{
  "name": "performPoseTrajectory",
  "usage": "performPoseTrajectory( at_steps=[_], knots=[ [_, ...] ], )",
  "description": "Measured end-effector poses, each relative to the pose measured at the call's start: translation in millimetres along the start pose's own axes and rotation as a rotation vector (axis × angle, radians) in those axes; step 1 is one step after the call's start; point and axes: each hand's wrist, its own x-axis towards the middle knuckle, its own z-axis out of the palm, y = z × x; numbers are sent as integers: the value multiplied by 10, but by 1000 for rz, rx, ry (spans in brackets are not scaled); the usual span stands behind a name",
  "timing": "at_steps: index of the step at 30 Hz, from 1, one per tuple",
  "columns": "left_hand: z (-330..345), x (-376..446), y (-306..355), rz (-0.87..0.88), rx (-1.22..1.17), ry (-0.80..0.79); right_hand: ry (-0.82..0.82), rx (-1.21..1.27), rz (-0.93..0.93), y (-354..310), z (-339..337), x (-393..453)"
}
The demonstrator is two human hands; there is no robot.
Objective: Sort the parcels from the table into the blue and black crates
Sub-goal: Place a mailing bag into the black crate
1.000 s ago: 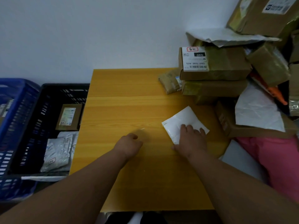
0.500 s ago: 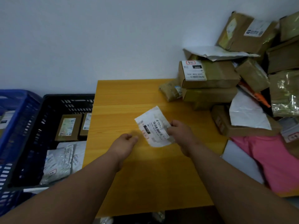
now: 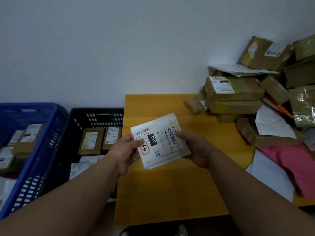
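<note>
Gripping flat white plastic parcel (image 3: 160, 141): left hand (image 3: 125, 150), right hand (image 3: 196, 149), label up.

I hold the parcel (image 3: 160, 140) over the table (image 3: 163, 188); crates (image 3: 95, 116) stand left, the pile (image 3: 255, 103) lies right.

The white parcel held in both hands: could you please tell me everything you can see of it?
The white parcel is a thin, flat, roughly square mailer that looks like paper or plastic film. Its label side faces the camera, showing a barcode, a black tag reading 010, a red-outlined stamp and a small QR code. It is held tilted above the yellow table, touching nothing else. The left hand pinches its left edge, thumb on the label; the right hand grips its right edge.
</note>
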Motion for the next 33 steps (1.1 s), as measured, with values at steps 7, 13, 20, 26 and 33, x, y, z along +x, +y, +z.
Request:
performPoseTrajectory(
  at_steps=[7,13,20,26,33],
  knots=[
    [-385,-107,100,39,27,-35,60,-106,-106,106,359,74],
    [-569,-152,61,51,-5,27,1,-206,-19,153,429,69],
    [-823,-218,9,15,129,117,3,-192,74,60,503,258],
    [-1217,-128,-53,17,-87,412,-65,-201,75,103,972,475],
    [-1719,57,-188,-29,-158,550,-77,-213,73,386,1893,902]
  ],
)
